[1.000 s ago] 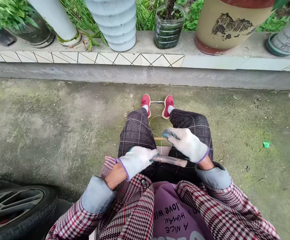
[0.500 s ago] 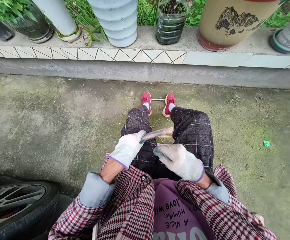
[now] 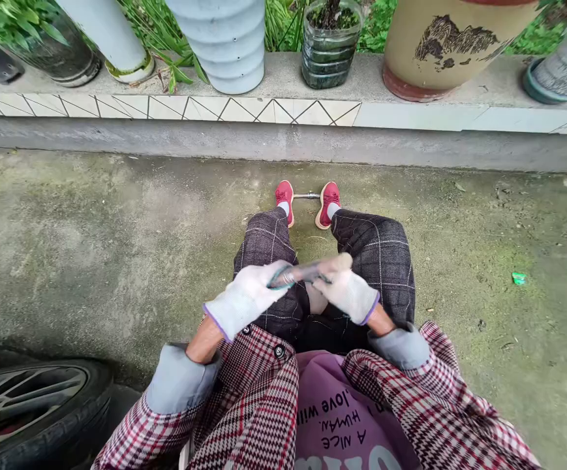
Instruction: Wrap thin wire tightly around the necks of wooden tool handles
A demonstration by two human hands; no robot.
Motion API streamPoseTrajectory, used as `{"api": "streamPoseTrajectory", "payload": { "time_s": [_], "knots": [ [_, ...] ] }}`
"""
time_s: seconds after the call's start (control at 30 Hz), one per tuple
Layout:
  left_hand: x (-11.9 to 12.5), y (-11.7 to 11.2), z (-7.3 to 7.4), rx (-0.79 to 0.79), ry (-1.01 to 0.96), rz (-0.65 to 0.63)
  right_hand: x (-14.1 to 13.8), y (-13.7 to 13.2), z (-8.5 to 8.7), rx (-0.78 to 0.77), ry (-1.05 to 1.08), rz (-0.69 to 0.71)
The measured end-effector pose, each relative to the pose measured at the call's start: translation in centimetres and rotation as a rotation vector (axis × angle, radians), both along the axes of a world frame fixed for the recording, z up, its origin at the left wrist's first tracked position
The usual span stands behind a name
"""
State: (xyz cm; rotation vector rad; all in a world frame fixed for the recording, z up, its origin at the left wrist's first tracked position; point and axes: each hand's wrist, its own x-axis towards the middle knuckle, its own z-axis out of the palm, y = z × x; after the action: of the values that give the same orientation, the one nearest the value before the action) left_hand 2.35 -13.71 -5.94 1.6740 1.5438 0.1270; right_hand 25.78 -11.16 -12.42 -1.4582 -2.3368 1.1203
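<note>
I sit with both hands in white knit gloves over my lap. My left hand (image 3: pixel 244 299) grips one end of a short grey stick-like rod (image 3: pixel 312 269) that points to the right, blurred by motion. My right hand (image 3: pixel 346 294) is closed against the rod's other half from below; whether a thin pale line runs through it I cannot tell. A small metal bar (image 3: pixel 306 195) lies on the ground between my red shoes (image 3: pixel 284 196).
Mossy concrete ground (image 3: pixel 117 235) spreads on all sides. A tiled ledge (image 3: pixel 263 111) ahead carries several plant pots and a big tan pot (image 3: pixel 454 39). A car tyre (image 3: pixel 33 405) sits at lower left. A green scrap (image 3: pixel 519 278) lies right.
The rod went from lying across my lap to being raised over my knees in the left hand. My right hand dropped back, then came up to meet the rod.
</note>
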Motion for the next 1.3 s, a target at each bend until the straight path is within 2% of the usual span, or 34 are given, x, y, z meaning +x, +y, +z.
{"api": "streamPoseTrajectory", "payload": {
  "time_s": [0.1, 0.17, 0.27, 0.33, 0.4, 0.47, 0.53, 0.6, 0.7, 0.77, 0.87, 0.97, 1.03, 1.1, 1.2, 1.3],
  "knots": [
    [-1.2, 0.7, -0.9, 0.052, -0.025, 0.154, -1.5, -2.8, 0.6, 0.003, 0.046, 0.166],
    [-1.3, 1.1, -1.2, 0.023, 0.139, 0.16, -2.2, -3.8, 2.1, 0.079, 0.055, 0.263],
    [-0.4, 1.5, -1.1, -0.085, 0.431, -0.018, -1.8, -3.8, 4.6, 0.213, 0.057, 0.332],
    [0.5, 1.5, -1.0, -0.15, 0.482, -0.198, -0.9, -2.8, 5.7, 0.273, 0.055, 0.301],
    [1.4, 1.3, -0.8, -0.183, 0.441, -0.365, 0.4, -1.5, 6.2, 0.279, 0.05, 0.246],
    [1.9, 0.8, -0.5, -0.188, 0.359, -0.47, 1.5, -0.1, 5.8, 0.239, 0.055, 0.181],
    [2.0, 0.3, -0.1, -0.188, 0.234, -0.495, 2.1, 0.9, 5.0, 0.174, 0.064, 0.102],
    [1.6, -0.2, 0.4, -0.181, 0.087, -0.427, 2.1, 1.0, 3.9, 0.09, 0.088, 0.074],
    [0.6, -0.4, 0.7, -0.144, -0.053, -0.224, 1.0, -0.4, 2.6, -0.002, 0.138, 0.073],
    [0.0, 0.0, 0.5, -0.113, -0.025, -0.107, 0.0, -1.9, 2.3, 0.026, 0.127, 0.08],
    [-0.1, 0.8, 0.0, -0.103, 0.223, -0.037, -1.3, -3.7, 2.9, 0.126, 0.079, 0.218],
    [0.5, 1.4, -0.3, -0.175, 0.455, -0.116, -1.3, -4.0, 4.3, 0.21, 0.049, 0.291],
    [1.1, 1.5, -0.4, -0.188, 0.489, -0.224, -0.5, -3.2, 5.3, 0.252, 0.038, 0.268],
    [1.6, 1.4, -0.3, -0.169, 0.453, -0.334, 0.6, -2.0, 5.8, 0.276, 0.041, 0.217],
    [2.0, 0.7, 0.3, -0.178, 0.308, -0.45, 2.0, -0.2, 5.7, 0.27, 0.058, 0.232],
    [1.8, 0.0, 0.7, -0.201, 0.129, -0.426, 2.4, 0.5, 4.4, 0.205, 0.078, 0.237]
  ]
}}
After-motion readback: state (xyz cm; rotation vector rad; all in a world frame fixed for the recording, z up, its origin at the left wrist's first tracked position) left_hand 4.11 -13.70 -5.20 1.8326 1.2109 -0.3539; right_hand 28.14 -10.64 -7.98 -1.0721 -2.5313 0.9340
